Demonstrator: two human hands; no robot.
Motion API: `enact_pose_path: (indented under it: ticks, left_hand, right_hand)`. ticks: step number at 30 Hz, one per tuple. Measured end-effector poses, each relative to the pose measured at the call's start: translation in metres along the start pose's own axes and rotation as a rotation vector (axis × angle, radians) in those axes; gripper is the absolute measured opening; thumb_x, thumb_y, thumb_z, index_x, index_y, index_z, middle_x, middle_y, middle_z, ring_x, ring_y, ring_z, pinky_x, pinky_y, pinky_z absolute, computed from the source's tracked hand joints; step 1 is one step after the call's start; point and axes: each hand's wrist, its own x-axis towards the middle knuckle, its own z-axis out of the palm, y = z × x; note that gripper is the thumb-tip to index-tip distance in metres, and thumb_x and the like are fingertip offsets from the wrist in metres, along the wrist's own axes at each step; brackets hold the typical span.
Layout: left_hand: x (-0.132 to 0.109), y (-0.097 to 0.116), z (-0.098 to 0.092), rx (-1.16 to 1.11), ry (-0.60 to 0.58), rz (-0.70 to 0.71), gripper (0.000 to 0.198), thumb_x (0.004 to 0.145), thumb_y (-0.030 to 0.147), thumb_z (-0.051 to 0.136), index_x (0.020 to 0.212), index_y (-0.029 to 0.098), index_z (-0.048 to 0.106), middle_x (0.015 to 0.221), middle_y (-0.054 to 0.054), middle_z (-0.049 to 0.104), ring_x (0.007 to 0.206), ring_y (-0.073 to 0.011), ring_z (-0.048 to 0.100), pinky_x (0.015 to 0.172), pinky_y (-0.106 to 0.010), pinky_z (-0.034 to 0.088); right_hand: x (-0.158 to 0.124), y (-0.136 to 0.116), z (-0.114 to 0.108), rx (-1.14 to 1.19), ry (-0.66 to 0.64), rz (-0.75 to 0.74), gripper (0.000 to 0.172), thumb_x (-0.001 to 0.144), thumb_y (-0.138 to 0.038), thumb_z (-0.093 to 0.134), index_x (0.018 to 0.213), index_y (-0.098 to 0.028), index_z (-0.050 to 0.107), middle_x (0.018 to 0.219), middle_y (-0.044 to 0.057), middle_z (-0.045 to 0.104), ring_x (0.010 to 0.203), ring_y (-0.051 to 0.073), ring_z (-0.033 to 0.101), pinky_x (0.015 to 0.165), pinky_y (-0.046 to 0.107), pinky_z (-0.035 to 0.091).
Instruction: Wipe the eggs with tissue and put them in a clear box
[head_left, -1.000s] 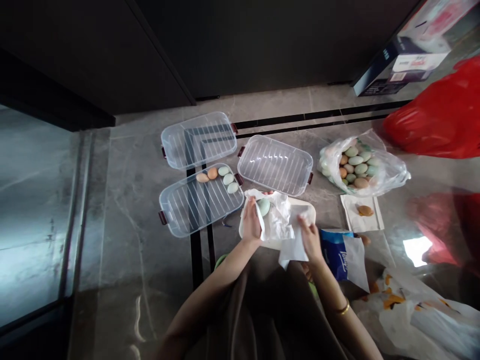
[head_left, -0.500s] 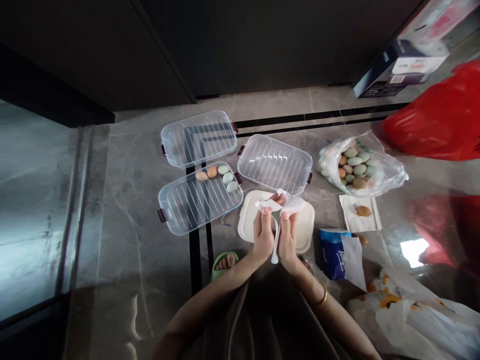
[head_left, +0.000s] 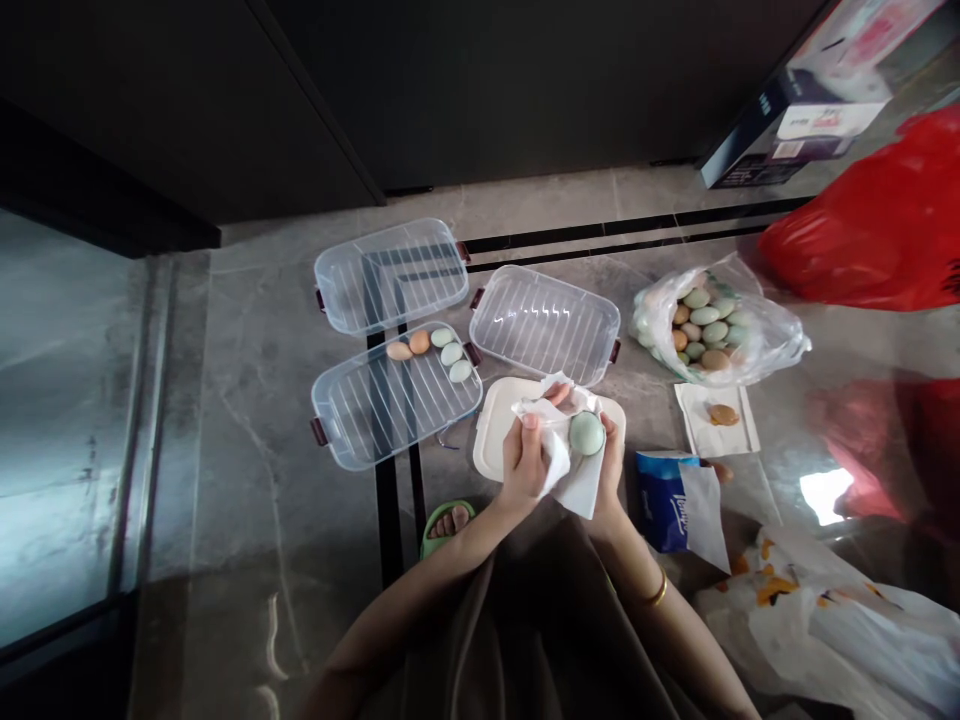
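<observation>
A pale green egg (head_left: 586,433) rests in a white paper tissue (head_left: 553,452) over a white lid (head_left: 491,440). My left hand (head_left: 523,462) is closed on the tissue, left of the egg, thumb on top. My right hand (head_left: 611,465) curls round the egg's right side, with tissue between palm and egg. To the left, a clear plastic container (head_left: 375,410) with ridges holds several brown and pale green eggs (head_left: 451,354) at its far right corner. A clear plastic bag (head_left: 776,335) on the right is full of eggs (head_left: 705,316).
Two more clear containers (head_left: 390,275) (head_left: 544,320) lie farther back on the tiled floor. To my right are a blue tissue pack (head_left: 660,505), a brown egg-like item (head_left: 723,414) on a white tissue, a red bag (head_left: 870,220) and a printed plastic bag (head_left: 847,640). Dark cabinets (head_left: 525,90) stand behind.
The green egg, mostly covered by tissue before, now shows openly in my right hand. My hands have moved apart slightly, the right one turning outward. The view has shifted a little.
</observation>
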Motion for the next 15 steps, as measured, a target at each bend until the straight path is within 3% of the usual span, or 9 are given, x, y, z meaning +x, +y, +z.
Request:
enact_pose_path:
  ticks: [3, 6, 8, 9, 11, 15]
  left_hand:
    - [0.008, 0.001, -0.013, 0.105, 0.054, 0.065, 0.038, 0.1, 0.038, 0.038, 0.132, 0.021, 0.052, 0.133, -0.009, 0.059, 0.124, -0.0254, 0.056, 0.107, -0.047, 0.047]
    - [0.016, 0.013, -0.03, 0.433, 0.108, 0.399, 0.038, 0.094, 0.025, 0.052, 0.132, 0.024, 0.05, 0.135, -0.008, 0.055, 0.125, -0.0263, 0.052, 0.105, -0.047, 0.046]
    - [0.018, 0.025, -0.036, 0.596, -0.014, 0.684, 0.032, 0.09, 0.015, 0.054, 0.12, 0.028, 0.06, 0.118, -0.003, 0.064, 0.115, -0.0225, 0.057, 0.101, -0.042, 0.048]
    - [0.018, 0.03, -0.036, 0.64, -0.105, 0.761, 0.03, 0.089, 0.014, 0.056, 0.115, 0.028, 0.062, 0.109, -0.001, 0.066, 0.108, -0.0204, 0.06, 0.097, -0.04, 0.05]
    - [0.016, 0.037, -0.031, 0.688, -0.228, 0.73, 0.031, 0.086, 0.019, 0.063, 0.116, 0.027, 0.061, 0.103, -0.001, 0.068, 0.1, -0.0184, 0.063, 0.093, -0.037, 0.053]
    - [0.011, 0.033, -0.015, 0.746, -0.183, 0.469, 0.041, 0.084, 0.029, 0.07, 0.123, 0.023, 0.058, 0.112, -0.006, 0.066, 0.106, -0.0209, 0.063, 0.093, -0.036, 0.055]
  right_hand:
    - [0.003, -0.005, 0.001, 0.128, -0.011, 0.113, 0.037, 0.074, -0.049, 0.058, 0.095, -0.02, 0.065, 0.09, 0.004, 0.074, 0.09, 0.025, 0.068, 0.081, 0.038, 0.059]
    - [0.006, -0.006, -0.001, 0.185, 0.039, 0.136, 0.035, 0.075, -0.046, 0.061, 0.098, -0.019, 0.064, 0.089, 0.002, 0.074, 0.086, 0.022, 0.069, 0.081, 0.035, 0.058]
    - [0.008, -0.006, -0.004, 0.207, 0.076, 0.118, 0.035, 0.076, -0.045, 0.062, 0.099, -0.019, 0.063, 0.087, 0.002, 0.073, 0.083, 0.02, 0.069, 0.08, 0.032, 0.058]
    - [0.009, -0.006, -0.006, 0.208, 0.092, 0.092, 0.034, 0.076, -0.044, 0.063, 0.099, -0.019, 0.063, 0.086, 0.001, 0.073, 0.081, 0.019, 0.069, 0.079, 0.031, 0.058]
    - [0.01, -0.006, -0.009, 0.195, 0.113, 0.023, 0.03, 0.077, -0.041, 0.064, 0.097, -0.019, 0.064, 0.085, 0.0, 0.073, 0.078, 0.016, 0.069, 0.078, 0.027, 0.057]
    - [0.005, -0.011, -0.008, 0.158, 0.081, -0.039, 0.026, 0.08, -0.038, 0.063, 0.098, -0.019, 0.066, 0.092, -0.001, 0.074, 0.083, 0.014, 0.069, 0.081, 0.026, 0.057]
